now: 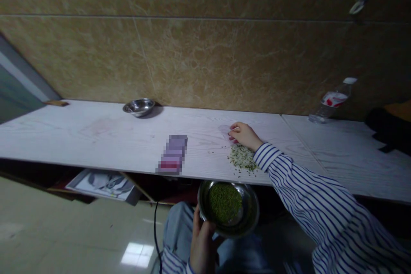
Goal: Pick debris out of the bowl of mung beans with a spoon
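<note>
My left hand point(203, 239) grips the near-left rim of a steel bowl point(252, 205), held above my lap just below the table edge. Green beans point(224, 201), small like mung beans, cover much of its bottom. On the table, my right hand point(245, 135) has its fingers closed at a small clear, thin, rounded piece point(224, 129), probably plastic; its exact kind is hard to make out. Below that hand and partly behind the striped sleeve lies a loose heap of white grains mixed with green beans point(242, 158). A few stray beans are scattered around the heap.
A second steel bowl point(140, 107) stands by the wall, left of centre. A blurred-out phone-like object point(173, 154) lies near the front edge. At right are a clear bottle point(334, 99) and a dark cloth item point(388, 126). An open drawer point(102, 184) sits under the white table point(80, 137).
</note>
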{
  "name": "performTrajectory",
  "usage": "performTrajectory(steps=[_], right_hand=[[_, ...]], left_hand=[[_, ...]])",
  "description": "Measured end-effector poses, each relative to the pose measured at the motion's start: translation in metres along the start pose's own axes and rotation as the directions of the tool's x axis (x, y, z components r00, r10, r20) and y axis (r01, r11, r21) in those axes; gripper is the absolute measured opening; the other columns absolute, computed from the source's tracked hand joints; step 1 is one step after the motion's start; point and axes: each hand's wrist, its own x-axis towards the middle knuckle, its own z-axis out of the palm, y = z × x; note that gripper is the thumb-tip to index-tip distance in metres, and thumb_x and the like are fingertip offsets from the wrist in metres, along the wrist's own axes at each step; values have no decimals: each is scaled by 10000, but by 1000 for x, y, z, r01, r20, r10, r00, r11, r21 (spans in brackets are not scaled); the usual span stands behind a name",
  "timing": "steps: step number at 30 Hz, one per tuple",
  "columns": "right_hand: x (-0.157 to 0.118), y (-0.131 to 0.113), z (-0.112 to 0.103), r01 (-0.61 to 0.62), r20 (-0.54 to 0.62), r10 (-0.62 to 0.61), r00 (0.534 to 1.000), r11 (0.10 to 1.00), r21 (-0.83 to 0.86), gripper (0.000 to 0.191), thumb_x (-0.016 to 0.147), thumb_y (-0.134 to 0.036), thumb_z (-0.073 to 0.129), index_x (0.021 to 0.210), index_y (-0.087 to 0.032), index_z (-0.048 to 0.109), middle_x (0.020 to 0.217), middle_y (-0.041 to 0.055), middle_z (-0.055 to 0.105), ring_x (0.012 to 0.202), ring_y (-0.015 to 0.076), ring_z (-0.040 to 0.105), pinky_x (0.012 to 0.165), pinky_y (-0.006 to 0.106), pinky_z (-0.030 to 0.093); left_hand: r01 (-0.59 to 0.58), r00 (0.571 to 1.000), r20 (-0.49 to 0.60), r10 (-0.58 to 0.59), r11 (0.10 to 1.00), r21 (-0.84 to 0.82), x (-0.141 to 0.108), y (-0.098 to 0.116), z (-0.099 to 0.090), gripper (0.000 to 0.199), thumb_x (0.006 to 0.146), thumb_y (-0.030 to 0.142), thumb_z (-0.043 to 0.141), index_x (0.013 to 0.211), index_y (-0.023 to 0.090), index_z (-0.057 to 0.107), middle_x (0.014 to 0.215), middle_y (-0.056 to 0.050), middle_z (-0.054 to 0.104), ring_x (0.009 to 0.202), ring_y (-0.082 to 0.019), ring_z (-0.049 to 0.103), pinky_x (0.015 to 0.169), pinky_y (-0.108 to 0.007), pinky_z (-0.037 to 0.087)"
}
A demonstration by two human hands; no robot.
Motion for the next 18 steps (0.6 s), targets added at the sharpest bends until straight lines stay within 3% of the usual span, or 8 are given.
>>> performTrajectory(steps=[4, 9, 13, 18], right_hand=[[-11, -8, 6, 7, 29, -5, 1000, 999, -47, 120, 797, -90, 583, 882, -170, 560, 741, 27, 693, 631, 120, 673, 510, 181, 501], [-43, -8, 12, -57, -75, 46, 996, 987, -151, 160, 799, -143, 561, 950, -183, 528, 709, 18, 682, 527, 117, 633, 423, 183, 436], [-69, -4, 21, -85, -131, 53, 990, 964, -253, 111, 805, -211, 562, 908, -206, 521, 614, -22, 658, 445, 104, 580, 400, 185, 360], [-82, -12, 35, -107, -169, 52, 984, 937, -332, 110, 819, -230, 527, 925, -209, 504, 543, -47, 622, 421, 114, 568, 422, 208, 335]], left_hand=[[15, 1000, 12, -15, 1000, -11, 6, 14, -11, 733, 677, 285, 605, 1371, 308, 370, 1242, -114, 547, 997, -288, 557, 646, -318, 483], [61, 996, 63, -62, 998, 26, 14, 30, -23, 765, 672, 245, 568, 1398, 299, 331, 1171, -103, 564, 925, -262, 562, 594, -311, 468], [90, 989, 107, -97, 994, 68, 21, 39, -31, 758, 673, 270, 581, 1392, 297, 341, 1233, -95, 542, 920, -246, 565, 584, -288, 459], [132, 987, 88, -137, 989, 62, 28, 44, -35, 773, 656, 287, 615, 1386, 303, 360, 1251, -98, 547, 946, -255, 573, 625, -291, 460]])
